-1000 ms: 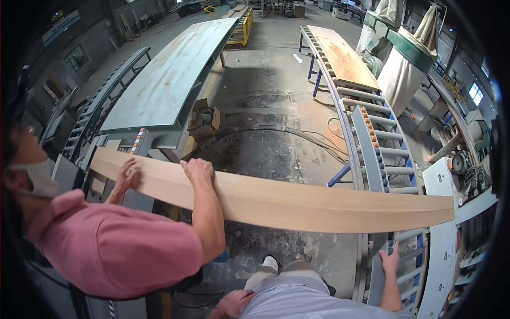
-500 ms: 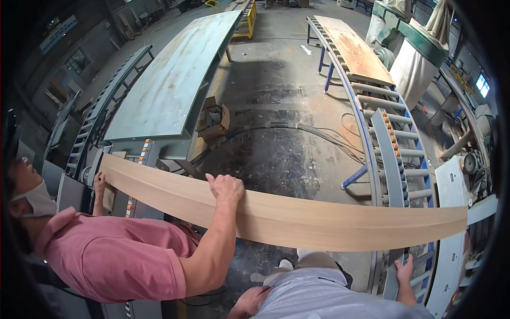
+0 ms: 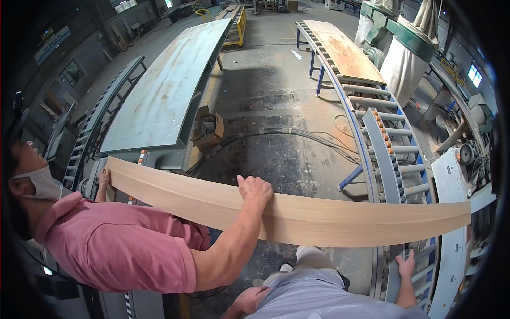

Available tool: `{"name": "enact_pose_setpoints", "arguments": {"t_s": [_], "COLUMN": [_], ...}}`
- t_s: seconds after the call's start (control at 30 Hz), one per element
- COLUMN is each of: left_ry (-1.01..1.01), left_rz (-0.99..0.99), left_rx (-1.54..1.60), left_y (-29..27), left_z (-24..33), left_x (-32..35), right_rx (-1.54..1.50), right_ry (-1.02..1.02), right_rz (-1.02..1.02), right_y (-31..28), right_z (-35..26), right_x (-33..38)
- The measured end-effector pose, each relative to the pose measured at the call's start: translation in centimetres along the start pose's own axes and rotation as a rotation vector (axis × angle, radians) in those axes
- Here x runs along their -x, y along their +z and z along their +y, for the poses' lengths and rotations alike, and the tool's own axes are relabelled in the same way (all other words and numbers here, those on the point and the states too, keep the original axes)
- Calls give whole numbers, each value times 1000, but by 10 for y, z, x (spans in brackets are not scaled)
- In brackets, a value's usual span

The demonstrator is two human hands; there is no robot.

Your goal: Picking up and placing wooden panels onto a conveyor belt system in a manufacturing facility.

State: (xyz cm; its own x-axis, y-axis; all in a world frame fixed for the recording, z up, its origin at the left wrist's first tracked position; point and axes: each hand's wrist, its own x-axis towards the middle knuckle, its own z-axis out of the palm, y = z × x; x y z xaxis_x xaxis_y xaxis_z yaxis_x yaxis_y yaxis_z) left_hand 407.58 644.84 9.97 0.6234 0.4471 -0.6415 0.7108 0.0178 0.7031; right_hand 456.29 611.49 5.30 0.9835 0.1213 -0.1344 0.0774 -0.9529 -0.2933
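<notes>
A long pale wooden board [image 3: 340, 212] spans the view from left to right, bowed by the lens. My right hand [image 3: 406, 265] is just below the board's near edge at the right, beside a grey metal rail [image 3: 393, 279]. Its thumb stands apart from the fingers, and no held thing shows. My left hand [image 3: 252, 300] lies against my grey shirt [image 3: 308, 292] at the waist, its fingertips hidden. A co-worker in a pink shirt [image 3: 117, 250] has one hand [image 3: 256, 189] on top of the board and the other hand [image 3: 104, 178] at its left end.
A pale green-topped table [image 3: 164, 95] stands at the far left, with an open cardboard box [image 3: 208, 130] beside it. A roller conveyor [image 3: 401, 146] runs along the right, carrying a wooden panel [image 3: 342, 50]. Cables [image 3: 287, 130] cross the floor. A white machine cabinet [image 3: 449, 212] stands at the right.
The co-worker's hand on top of the board has moved to the right, and the board's left end sits slightly further right. My hands stay nearly where they were. The view has shifted a little.
</notes>
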Motion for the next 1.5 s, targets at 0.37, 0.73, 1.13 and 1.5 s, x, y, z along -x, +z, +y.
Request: {"name": "enact_pose_setpoints", "arguments": {"t_s": [0.37,0.73,1.13,1.5], "left_ry": [4,18,6,-170], "left_rz": [-18,-51,-112,-167], "left_rx": [-25,-40,-64,-23], "left_y": [13,14,18,1], "left_z": [-21,-23,-47,2], "left_x": [8,3,3,21], "right_rx": [2,-19,-4,10], "right_ry": [14,17,17,4], "right_rz": [0,-10,1,37], "right_y": [0,-7,-6,-4], "right_z": [2,-4,-5,0], "right_x": [1,9,8,6]}}
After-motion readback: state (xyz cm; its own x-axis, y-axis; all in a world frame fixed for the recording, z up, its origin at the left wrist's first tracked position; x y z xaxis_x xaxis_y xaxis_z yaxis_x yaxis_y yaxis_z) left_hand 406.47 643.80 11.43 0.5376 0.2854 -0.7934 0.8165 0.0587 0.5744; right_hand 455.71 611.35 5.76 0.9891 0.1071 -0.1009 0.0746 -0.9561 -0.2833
